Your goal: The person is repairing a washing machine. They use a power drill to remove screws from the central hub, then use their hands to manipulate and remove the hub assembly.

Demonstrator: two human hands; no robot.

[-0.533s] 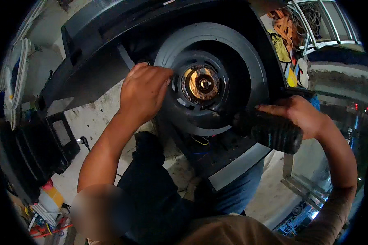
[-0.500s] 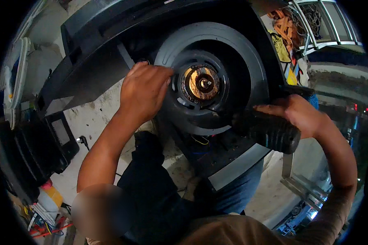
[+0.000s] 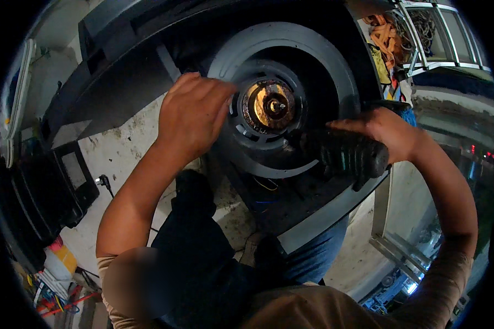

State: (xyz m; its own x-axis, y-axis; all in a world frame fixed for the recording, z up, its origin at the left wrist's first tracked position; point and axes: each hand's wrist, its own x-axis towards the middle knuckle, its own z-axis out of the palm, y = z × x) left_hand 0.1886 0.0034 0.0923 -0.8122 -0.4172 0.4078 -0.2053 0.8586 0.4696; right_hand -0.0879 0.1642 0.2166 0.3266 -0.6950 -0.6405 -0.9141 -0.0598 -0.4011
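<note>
Two hands at grey wheel hub (image 3: 269, 107), left hand (image 3: 195, 118) beside it, right hand (image 3: 387, 131) gripping black tool (image 3: 346, 156)

Only one real screen around — dark rectangular panel (image 3: 71, 170) with a greyish face, set in a black casing at the left, tilted, well clear of the big round grey housing. Further down at the lower left, a small package (image 3: 57, 263) — white with an orange band and a pink bit on top, too blurred for more. Along the far left rim, a pale flat board (image 3: 17, 98) with a light frame, maybe a sign, hard to tell. No labels readable anywhere else.
</note>
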